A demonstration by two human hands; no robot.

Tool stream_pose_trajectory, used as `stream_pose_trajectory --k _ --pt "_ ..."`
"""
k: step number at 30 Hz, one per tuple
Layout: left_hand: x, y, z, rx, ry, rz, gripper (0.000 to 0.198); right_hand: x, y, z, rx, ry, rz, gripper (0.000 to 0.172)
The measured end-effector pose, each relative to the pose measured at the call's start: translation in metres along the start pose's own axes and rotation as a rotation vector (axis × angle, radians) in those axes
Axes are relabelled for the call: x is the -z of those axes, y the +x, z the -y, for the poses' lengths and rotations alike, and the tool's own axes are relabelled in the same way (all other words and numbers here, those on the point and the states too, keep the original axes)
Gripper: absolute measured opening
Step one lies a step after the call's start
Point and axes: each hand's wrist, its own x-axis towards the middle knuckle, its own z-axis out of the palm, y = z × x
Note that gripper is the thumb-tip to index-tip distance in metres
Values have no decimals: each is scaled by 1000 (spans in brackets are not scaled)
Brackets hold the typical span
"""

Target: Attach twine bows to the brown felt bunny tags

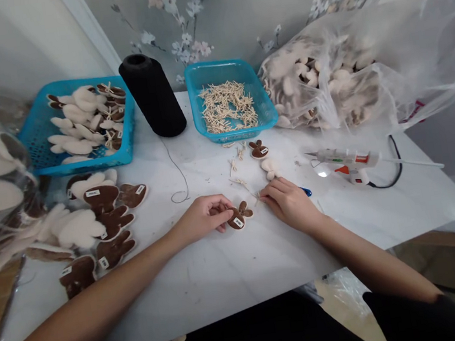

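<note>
My left hand (202,217) lies on the white table (232,266) with its fingers closed on a small brown bunny-shaped piece (239,216) that bears a white label. My right hand (289,201) rests just right of that piece, fingers pinched on a small pale string bow (255,196) near the bunny's ears. A second brown bunny piece (258,149) and a cream one (270,168) lie a little farther back. A blue object (306,191) peeks out behind my right hand.
A blue basket (231,104) of pale string bows and a black thread cone (153,96) stand at the back. Another blue basket (38,135) holds bunny pieces; more lie at left (103,222). A glue gun (347,165) and a plastic bag (365,66) sit right.
</note>
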Motion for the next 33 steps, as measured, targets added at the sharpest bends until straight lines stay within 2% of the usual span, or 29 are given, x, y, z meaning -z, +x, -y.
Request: stream_pose_trajectory --k 3,6,9,15,33 --pt "-1 2 1 6 59 -16 23 -2 -2 5 4 46 -56 17" --pt "-3 3 3 -5 104 -28 26 -3 -4 16 -3 215 -126 11" --pt "-6 4 5 -28 111 -39 24 -8 -5 29 21 301 -119 8" --pt "-10 6 9 -46 131 -56 22 -16 -4 34 63 220 -68 8" --pt "-12 6 10 -63 138 -64 21 -17 -6 36 82 61 14 17"
